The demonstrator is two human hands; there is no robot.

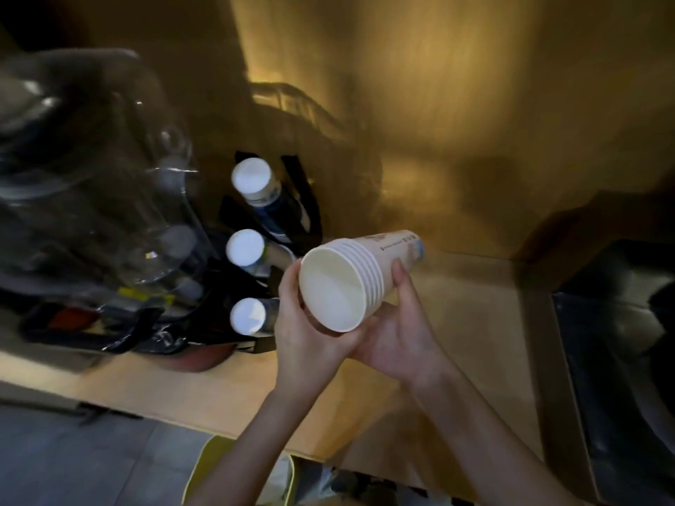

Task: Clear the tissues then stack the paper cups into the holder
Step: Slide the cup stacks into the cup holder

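A nested stack of several white paper cups (350,275) lies almost on its side above the wooden counter, its open mouth turned toward me. My left hand (303,323) cups the rim from the left and below. My right hand (398,323) grips the stack from the right, fingers wrapped over the rims. Left of the hands stands a black cup holder (292,184) with three slots, each showing the white bottom of an upturned cup stack (252,177). No tissues are in view.
A large clear plastic container (120,199) with a dark base crowds the counter's left side. A dark appliance (621,323) stands at the right. The wooden counter (456,315) runs between them. A yellow-rimmed bin (233,472) sits below the counter's front edge.
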